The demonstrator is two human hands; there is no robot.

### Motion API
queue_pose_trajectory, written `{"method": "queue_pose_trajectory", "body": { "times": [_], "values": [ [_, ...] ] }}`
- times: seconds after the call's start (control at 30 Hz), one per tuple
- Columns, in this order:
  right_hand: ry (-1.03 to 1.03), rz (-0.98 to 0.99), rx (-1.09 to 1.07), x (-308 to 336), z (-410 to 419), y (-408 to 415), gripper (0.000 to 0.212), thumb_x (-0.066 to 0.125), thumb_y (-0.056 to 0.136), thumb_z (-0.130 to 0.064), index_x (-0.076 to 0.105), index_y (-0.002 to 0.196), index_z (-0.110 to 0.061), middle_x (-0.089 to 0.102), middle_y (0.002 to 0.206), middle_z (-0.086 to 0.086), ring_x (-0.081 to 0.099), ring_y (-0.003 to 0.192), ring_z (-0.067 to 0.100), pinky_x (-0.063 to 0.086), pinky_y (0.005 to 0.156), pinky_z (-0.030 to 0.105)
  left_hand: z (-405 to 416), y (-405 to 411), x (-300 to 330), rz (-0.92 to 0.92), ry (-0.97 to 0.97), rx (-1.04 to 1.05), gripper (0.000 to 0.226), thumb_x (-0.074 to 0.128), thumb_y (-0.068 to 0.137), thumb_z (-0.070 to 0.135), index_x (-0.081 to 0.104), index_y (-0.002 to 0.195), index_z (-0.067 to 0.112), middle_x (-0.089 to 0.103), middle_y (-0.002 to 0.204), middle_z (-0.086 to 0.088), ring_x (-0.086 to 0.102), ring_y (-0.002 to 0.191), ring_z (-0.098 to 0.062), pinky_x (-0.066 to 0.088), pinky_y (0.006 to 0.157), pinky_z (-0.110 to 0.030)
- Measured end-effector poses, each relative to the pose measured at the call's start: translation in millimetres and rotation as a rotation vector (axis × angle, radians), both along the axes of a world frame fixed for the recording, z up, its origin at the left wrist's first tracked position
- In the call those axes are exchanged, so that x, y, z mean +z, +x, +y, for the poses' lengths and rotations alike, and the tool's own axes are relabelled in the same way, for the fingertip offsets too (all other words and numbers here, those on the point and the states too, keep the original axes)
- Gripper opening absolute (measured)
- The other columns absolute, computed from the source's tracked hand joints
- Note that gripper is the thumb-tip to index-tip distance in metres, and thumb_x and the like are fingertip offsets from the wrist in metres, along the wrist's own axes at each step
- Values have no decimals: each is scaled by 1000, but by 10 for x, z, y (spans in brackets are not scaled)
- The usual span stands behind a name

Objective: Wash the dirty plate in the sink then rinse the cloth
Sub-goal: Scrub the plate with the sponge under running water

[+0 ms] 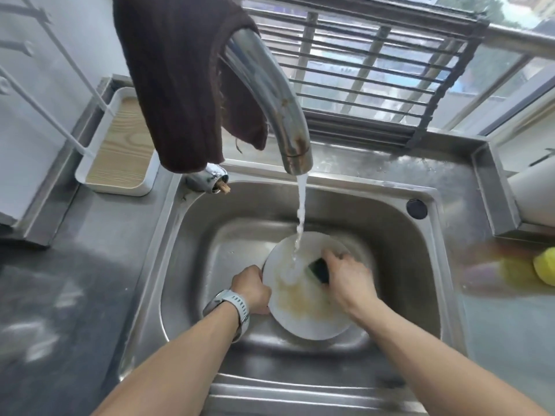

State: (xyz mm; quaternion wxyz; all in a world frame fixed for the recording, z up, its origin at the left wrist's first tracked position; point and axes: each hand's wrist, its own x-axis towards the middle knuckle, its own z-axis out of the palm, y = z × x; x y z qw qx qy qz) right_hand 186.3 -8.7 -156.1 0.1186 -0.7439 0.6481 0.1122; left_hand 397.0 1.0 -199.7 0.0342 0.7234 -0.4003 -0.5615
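Observation:
A white plate (303,313) with brownish-yellow smears lies in the steel sink (186,253). Water runs from the curved tap (270,94) onto the plate's middle. My left hand (250,291), with a grey watch on the wrist, grips the plate's left rim. My right hand (350,280) presses a dark scrubbing pad (319,270) against the plate's upper right part. A dark brown cloth (180,79) hangs over the tap's neck, above the sink's back left corner.
A white tray with a wooden base (120,151) stands on the counter at the left. A yellow sponge (545,265) lies on the counter at the right edge. A dark barred rack (369,82) leans against the window behind the sink.

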Motion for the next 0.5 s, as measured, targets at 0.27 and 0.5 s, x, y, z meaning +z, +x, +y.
{"method": "queue_pose_trajectory", "body": {
  "times": [0.27, 0.5],
  "values": [
    [33, -81, 40, -129, -54, 315, 31, 52, 93, -27, 51, 124, -21, 62, 102, 13, 64, 87, 38, 43, 63, 37, 23, -18, 67, 31, 25, 49, 27, 64, 59, 20, 55, 84, 14, 70, 103, -13, 72, 96, -35, 64, 82, -44],
    [28, -12, 177, -35, 328, 416, 38, 82, 59, -24, 64, 92, -19, 63, 64, 5, 61, 61, 31, 29, 46, 31, 41, -7, 142, -15, 25, 18, 16, 63, 67, 14, 58, 82, 15, 71, 104, -14, 71, 97, -34, 64, 80, -44]
  ]
}}
